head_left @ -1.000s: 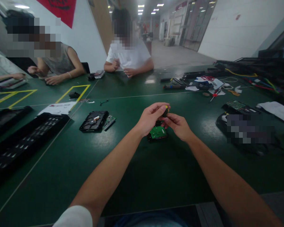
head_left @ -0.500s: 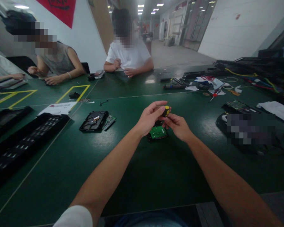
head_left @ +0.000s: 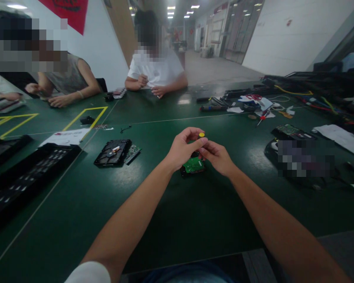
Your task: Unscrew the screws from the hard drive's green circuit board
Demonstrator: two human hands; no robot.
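My left hand (head_left: 184, 147) is closed around a small screwdriver, whose yellow-capped handle (head_left: 201, 135) stands nearly upright between thumb and fingers. Pinched together just below, the fingers of my right hand (head_left: 216, 156) meet the screwdriver's lower part; its shaft and tip are hidden. Under both hands lies a hard drive with a green circuit board (head_left: 194, 165) facing up, its far end partly covered by my fingers. To the left rests an opened black drive-like case (head_left: 112, 152), with a loose circuit board (head_left: 132, 154) against its right side.
Long black trays (head_left: 35, 173) lie at the left near a white paper (head_left: 65, 136). On the right are another circuit-board unit (head_left: 293, 131), a dark blurred item (head_left: 305, 157) and a red-handled screwdriver (head_left: 263, 117). Cables (head_left: 318, 102) pile up behind. Several people sit across the table.
The screwdriver handle has become more upright, with my left fingers and thumb wrapped further over it. The whole view has shifted slightly; the hard drive stays under my hands.
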